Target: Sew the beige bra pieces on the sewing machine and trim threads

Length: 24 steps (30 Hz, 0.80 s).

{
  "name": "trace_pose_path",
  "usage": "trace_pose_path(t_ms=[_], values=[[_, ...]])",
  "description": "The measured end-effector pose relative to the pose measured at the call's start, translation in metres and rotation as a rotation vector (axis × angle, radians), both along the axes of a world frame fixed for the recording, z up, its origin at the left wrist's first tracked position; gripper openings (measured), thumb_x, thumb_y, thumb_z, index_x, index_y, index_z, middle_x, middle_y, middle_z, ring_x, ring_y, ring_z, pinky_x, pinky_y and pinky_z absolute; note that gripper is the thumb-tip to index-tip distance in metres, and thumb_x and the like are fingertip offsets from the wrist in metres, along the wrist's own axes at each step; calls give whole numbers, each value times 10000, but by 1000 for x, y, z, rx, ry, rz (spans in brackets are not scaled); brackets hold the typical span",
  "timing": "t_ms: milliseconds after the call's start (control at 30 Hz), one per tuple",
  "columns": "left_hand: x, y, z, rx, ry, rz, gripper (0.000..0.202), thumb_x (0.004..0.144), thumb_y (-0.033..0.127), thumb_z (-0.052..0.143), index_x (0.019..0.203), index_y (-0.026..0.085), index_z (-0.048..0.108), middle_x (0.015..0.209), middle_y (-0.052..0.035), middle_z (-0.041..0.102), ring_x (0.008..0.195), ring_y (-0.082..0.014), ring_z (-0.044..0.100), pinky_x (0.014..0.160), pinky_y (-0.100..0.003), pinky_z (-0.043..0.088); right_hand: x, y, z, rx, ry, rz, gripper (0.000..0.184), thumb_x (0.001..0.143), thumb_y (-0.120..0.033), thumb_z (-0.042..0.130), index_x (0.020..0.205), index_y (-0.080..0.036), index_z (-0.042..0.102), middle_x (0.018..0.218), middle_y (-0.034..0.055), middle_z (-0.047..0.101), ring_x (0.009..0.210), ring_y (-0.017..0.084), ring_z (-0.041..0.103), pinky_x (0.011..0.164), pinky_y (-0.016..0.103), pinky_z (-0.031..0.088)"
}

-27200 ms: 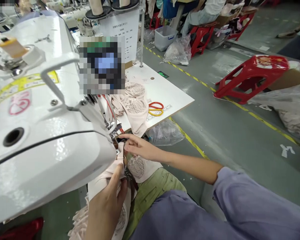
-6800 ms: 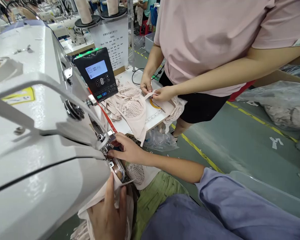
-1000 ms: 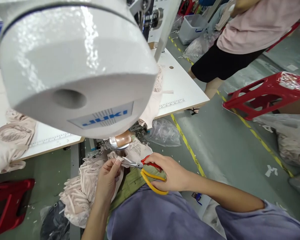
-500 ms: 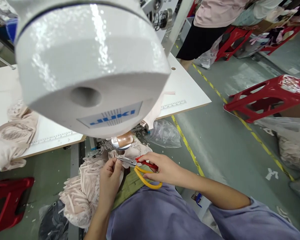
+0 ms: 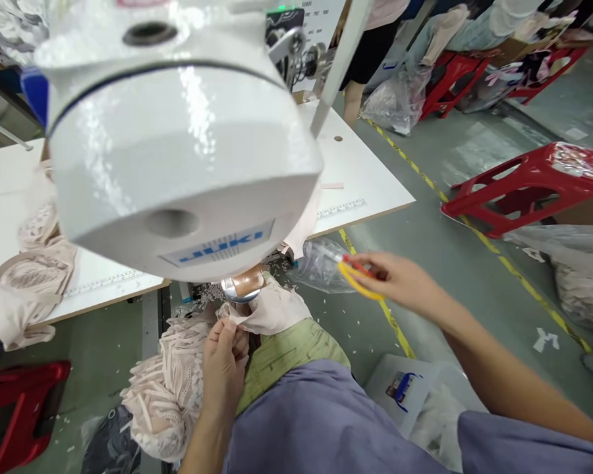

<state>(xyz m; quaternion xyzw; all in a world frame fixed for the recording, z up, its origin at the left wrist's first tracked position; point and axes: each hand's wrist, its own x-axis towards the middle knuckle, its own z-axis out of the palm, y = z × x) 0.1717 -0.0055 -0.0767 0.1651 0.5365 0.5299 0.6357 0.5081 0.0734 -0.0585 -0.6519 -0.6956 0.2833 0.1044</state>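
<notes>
My left hand (image 5: 226, 349) pinches the edge of a pale pink lace bra piece (image 5: 281, 309), just below the round metal plate (image 5: 242, 288) under the sewing machine head. The piece spreads from there over my green apron (image 5: 296, 359). Out to the right, away from the fabric, my right hand (image 5: 400, 280) grips scissors (image 5: 358, 280) with one red and one yellow handle; their blades point left and are smeared by motion. A thick bundle of pale pink lace pieces (image 5: 170, 388) hangs left of my left hand.
The white JUKI sewing machine (image 5: 188, 164) fills the upper middle. A white table (image 5: 370, 171) with a ruler strip extends behind it. More bra pieces (image 5: 34, 283) lie at left. A red stool (image 5: 528, 184) and a clear bin (image 5: 425, 388) stand right; a person (image 5: 370, 46) is farther back.
My right hand has carried the scissors from the fabric edge out to the right and up. My left hand still pinches the fabric. The view has shifted slightly.
</notes>
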Motion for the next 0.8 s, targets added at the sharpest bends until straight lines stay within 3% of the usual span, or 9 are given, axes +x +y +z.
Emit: trace_pose_path(t_ms=[67, 167, 267, 333, 400, 500, 533, 667, 800], values=[[3, 3, 1, -2, -24, -6, 449, 810, 426, 716, 629, 196, 375, 559, 101, 260, 479, -45, 174, 445, -193, 191, 23, 37, -2, 153, -147, -188, 421, 887, -553, 533, 1161, -257, 652, 1026, 101, 713, 780, 255, 656, 653, 368, 505], [9, 9, 5, -15, -38, -59, 344, 801, 433, 727, 716, 166, 528, 583, 85, 347, 483, -39, 248, 449, -185, 233, 46, 104, -9, 301, -336, -277, 453, 884, -423, 540, 1259, -177, 606, 1189, 165, 671, 1020, 318, 635, 747, 380, 496], [13, 14, 13, -21, -44, -118, 334, 749, 437, 760, 832, 143, 627, 651, 40, 481, 527, -56, 380, 484, -196, 324, 58, 159, -16, 210, -454, -208, 377, 887, -279, 507, 1197, -103, 631, 1137, 212, 676, 1021, 325, 629, 796, 385, 476], [13, 15, 19, -31, -49, -142, 321, 745, 420, 766, 845, 141, 643, 680, 21, 520, 552, -69, 420, 507, -209, 366, 59, 176, -21, 150, -475, -151, 328, 890, -223, 481, 1131, -85, 655, 1097, 220, 678, 999, 324, 629, 821, 396, 467], [11, 15, 24, -48, -56, -154, 292, 761, 396, 761, 856, 140, 656, 689, 17, 532, 550, -70, 421, 512, -213, 379, 51, 170, -23, 211, -457, -161, 348, 904, -217, 465, 1178, -78, 630, 1163, 228, 649, 1065, 337, 604, 869, 421, 460], [9, 15, 28, -61, -79, -162, 260, 778, 367, 752, 874, 138, 675, 698, 12, 547, 550, -68, 421, 513, -212, 382, 17, 121, -20, 499, -264, -156, 395, 925, -316, 515, 1240, -84, 573, 1194, 218, 622, 1102, 331, 585, 898, 444, 474], [8, 14, 29, -62, -89, -171, 251, 781, 359, 748, 869, 136, 678, 701, 9, 552, 551, -68, 423, 513, -212, 383, 0, 98, -19, 568, -134, -65, 381, 924, -356, 543, 1211, -108, 582, 1145, 190, 641, 1044, 303, 609, 868, 428, 495], [9, 14, 28, -68, -86, -265, 226, 804, 355, 718, 818, 135, 666, 702, 4, 562, 563, -71, 443, 527, -210, 391, -84, 19, -17, 618, 203, 716, 356, 970, -384, 540, 1264, -188, 585, 1232, 130, 644, 1103, 225, 607, 899, 365, 510], [8, 15, 31, -101, -43, -417, 252, 809, 381, 705, 754, 145, 638, 700, 2, 565, 566, -84, 455, 524, -223, 393, -137, -1, -21, 581, 258, 938, 321, 1016, -192, 421, 1274, -189, 611, 1182, 79, 692, 1012, 172, 645, 802, 275, 490]])
